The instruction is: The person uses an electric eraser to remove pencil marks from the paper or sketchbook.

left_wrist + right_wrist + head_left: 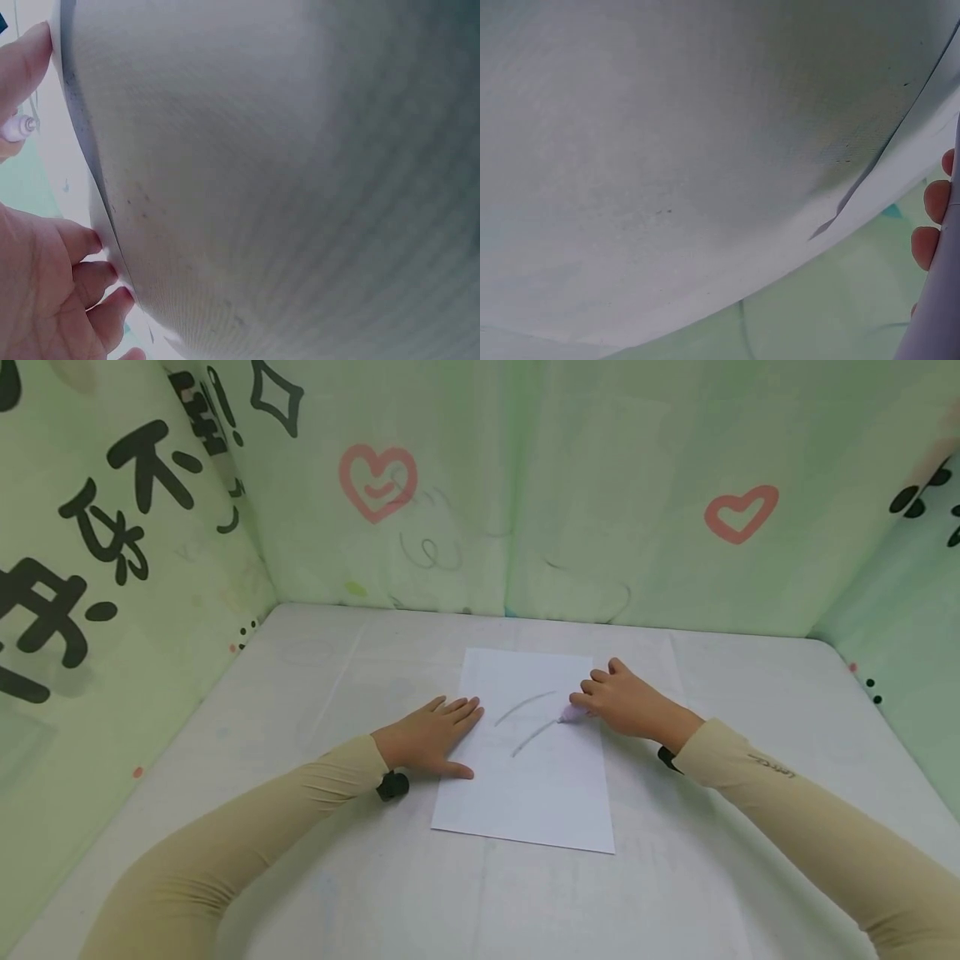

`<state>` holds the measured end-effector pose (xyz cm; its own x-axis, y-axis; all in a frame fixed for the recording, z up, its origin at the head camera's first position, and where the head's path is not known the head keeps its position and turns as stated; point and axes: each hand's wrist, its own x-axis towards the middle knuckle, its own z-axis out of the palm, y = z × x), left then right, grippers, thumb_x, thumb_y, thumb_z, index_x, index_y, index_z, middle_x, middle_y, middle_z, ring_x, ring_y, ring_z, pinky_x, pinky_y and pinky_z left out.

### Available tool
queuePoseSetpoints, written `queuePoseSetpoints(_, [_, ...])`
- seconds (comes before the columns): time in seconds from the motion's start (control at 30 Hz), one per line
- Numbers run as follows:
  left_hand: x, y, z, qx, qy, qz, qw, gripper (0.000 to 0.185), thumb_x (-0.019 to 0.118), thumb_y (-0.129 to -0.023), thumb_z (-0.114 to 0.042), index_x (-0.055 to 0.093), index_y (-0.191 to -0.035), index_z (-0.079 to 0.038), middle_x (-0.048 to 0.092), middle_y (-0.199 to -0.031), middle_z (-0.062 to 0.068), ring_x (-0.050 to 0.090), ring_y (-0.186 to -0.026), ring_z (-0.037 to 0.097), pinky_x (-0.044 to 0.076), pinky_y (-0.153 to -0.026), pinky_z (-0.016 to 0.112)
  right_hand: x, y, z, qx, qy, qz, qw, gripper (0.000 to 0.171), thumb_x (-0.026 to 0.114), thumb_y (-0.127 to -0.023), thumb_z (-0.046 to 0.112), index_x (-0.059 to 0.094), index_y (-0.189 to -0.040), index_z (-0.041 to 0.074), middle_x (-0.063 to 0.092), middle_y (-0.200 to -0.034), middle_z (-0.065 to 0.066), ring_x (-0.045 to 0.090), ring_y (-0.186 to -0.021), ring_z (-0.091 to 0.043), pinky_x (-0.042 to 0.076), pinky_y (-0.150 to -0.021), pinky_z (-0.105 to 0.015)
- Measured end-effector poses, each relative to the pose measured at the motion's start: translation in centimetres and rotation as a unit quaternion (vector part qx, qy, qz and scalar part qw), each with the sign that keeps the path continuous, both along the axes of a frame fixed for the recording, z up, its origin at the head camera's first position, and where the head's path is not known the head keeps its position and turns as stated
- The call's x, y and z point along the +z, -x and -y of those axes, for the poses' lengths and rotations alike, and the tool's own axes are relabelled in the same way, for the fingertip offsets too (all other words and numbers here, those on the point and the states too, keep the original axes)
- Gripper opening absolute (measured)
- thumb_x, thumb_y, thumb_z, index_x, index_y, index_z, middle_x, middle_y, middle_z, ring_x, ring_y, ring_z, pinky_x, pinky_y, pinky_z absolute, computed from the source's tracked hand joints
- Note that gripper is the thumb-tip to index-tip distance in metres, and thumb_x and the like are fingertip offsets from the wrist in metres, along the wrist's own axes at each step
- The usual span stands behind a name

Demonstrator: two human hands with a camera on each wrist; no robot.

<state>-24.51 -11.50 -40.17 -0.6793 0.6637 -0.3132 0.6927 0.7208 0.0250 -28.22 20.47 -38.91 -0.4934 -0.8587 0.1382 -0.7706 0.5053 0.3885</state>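
Observation:
A white sheet of paper (536,806) lies on the table, turned slightly. My left hand (431,737) rests on its left edge with fingers spread and straight. At the sheet's right side my right hand (626,700) grips a lavender tube (573,714) with a narrow tip. That tip meets the upper end of the lower grey line (534,737); another curved grey line (522,704) runs above it. The left wrist view shows the tube's pale nozzle (27,125) beyond my thumb. In the right wrist view the fingertips (924,247) wrap around the tube's thick body (937,292).
A white cloth covers the table (337,877), with faint creases. Green printed curtains (600,460) stand along the back and both sides, bearing hearts and black characters. Dark bands (393,786) show at both wrists, below beige sleeves.

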Motion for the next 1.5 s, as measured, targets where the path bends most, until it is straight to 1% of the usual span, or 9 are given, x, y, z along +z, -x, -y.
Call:
queuePoseSetpoints(0.3, [0.06,-0.04,-0.13,0.0,0.004,0.002,1.0,0.095,0.048,-0.087,-0.065,0.009,-0.152,-0.008,0.008,-0.16,0.009,0.011,-0.148,0.024,0.008,-0.12,0.044,-0.16,0.41,0.22,-0.007,0.0,0.0,1.0,0.02,0.073,-0.079,0.015,0.06,-0.094,0.014,0.062,-0.079,-0.003,0.05,-0.071,-0.02,0.034,-0.069,-0.038])
queuePoseSetpoints(0.6, [-0.18,0.18,0.07,-0.004,0.007,-0.006,1.0,0.096,0.047,-0.086,-0.066,0.009,-0.152,-0.007,0.008,-0.159,0.009,0.012,-0.147,0.024,0.008,-0.12,0.044,0.0,0.08,0.12,0.001,0.0,-0.001,1.0,0.02,0.074,-0.078,0.015,0.059,-0.091,0.014,0.061,-0.077,-0.003,0.05,-0.07,-0.02,0.035,-0.069,-0.038])
queuePoseSetpoints(0.87, [-0.19,0.22,0.0,-0.009,0.003,-0.007,0.9999,0.096,0.047,-0.086,-0.066,0.01,-0.152,-0.007,0.009,-0.159,0.01,0.012,-0.147,0.024,0.009,-0.12,0.044,0.17,0.26,0.53,0.003,0.005,0.003,1.0,0.021,0.074,-0.078,0.014,0.059,-0.093,0.013,0.061,-0.078,-0.004,0.049,-0.07,-0.021,0.035,-0.069,-0.038])
queuePoseSetpoints(1.07, [-0.25,0.31,-0.02,-0.006,0.007,-0.006,0.9999,0.096,0.046,-0.086,-0.067,0.009,-0.152,-0.008,0.008,-0.159,0.009,0.011,-0.147,0.024,0.008,-0.12,0.044,0.12,0.19,0.27,0.003,0.008,0.007,1.0,0.02,0.074,-0.078,0.014,0.059,-0.091,0.013,0.061,-0.076,-0.003,0.049,-0.069,-0.02,0.034,-0.069,-0.038])
queuePoseSetpoints(1.2, [-0.3,0.38,0.05,-0.004,0.011,-0.008,0.9999,0.096,0.046,-0.086,-0.067,0.009,-0.152,-0.007,0.008,-0.159,0.009,0.011,-0.147,0.023,0.009,-0.12,0.044,0.0,0.09,0.0,0.009,0.006,0.001,1.0,0.02,0.075,-0.077,0.014,0.058,-0.089,0.013,0.06,-0.074,-0.002,0.048,-0.068,-0.02,0.033,-0.068,-0.036])
queuePoseSetpoints(1.33, [-0.4,0.44,0.13,-0.002,0.012,-0.007,0.9999,0.097,0.046,-0.086,-0.067,0.009,-0.152,-0.008,0.008,-0.159,0.009,0.011,-0.147,0.023,0.009,-0.12,0.044,-0.19,0.23,-0.03,0.013,0.006,-0.008,1.0,0.021,0.075,-0.077,0.014,0.058,-0.09,0.013,0.06,-0.075,-0.002,0.048,-0.068,-0.02,0.032,-0.068,-0.036])
queuePoseSetpoints(1.5, [-0.52,0.45,0.17,-0.004,0.005,-0.007,1.0,0.096,0.046,-0.086,-0.067,0.009,-0.152,-0.008,0.008,-0.16,0.009,0.011,-0.148,0.024,0.008,-0.12,0.044,-0.2,0.51,0.32,0.009,0.003,-0.002,1.0,0.021,0.074,-0.079,0.015,0.059,-0.093,0.014,0.06,-0.077,-0.003,0.049,-0.07,-0.02,0.033,-0.068,-0.037])
